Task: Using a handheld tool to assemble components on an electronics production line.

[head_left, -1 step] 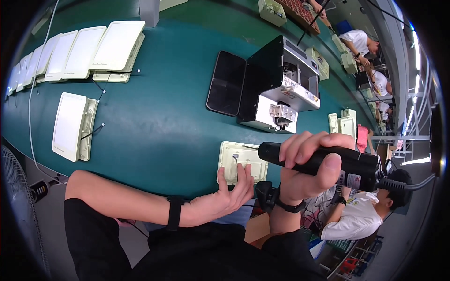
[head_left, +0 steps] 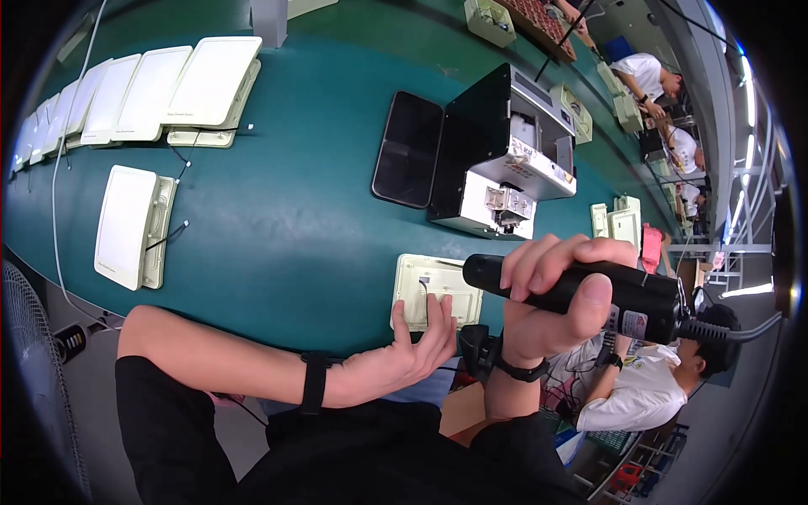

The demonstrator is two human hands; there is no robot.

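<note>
My right hand is wrapped round a black corded electric screwdriver. The driver lies nearly level, and its thin bit points left over a cream plastic housing near the table's front edge. Whether the bit touches a screw I cannot make out. Fingers apart, my left hand rests on the near part of that housing, which lies with its hollow inner side up. A short dark wire stands out near my left fingertips. My fingers hide part of the housing's lower edge.
A black and silver machine stands beyond the housing, with a black phone-like slab left of it. Several white-faced panels line the back left, and one panel lies nearer. A fan stands at left; a co-worker sits at right.
</note>
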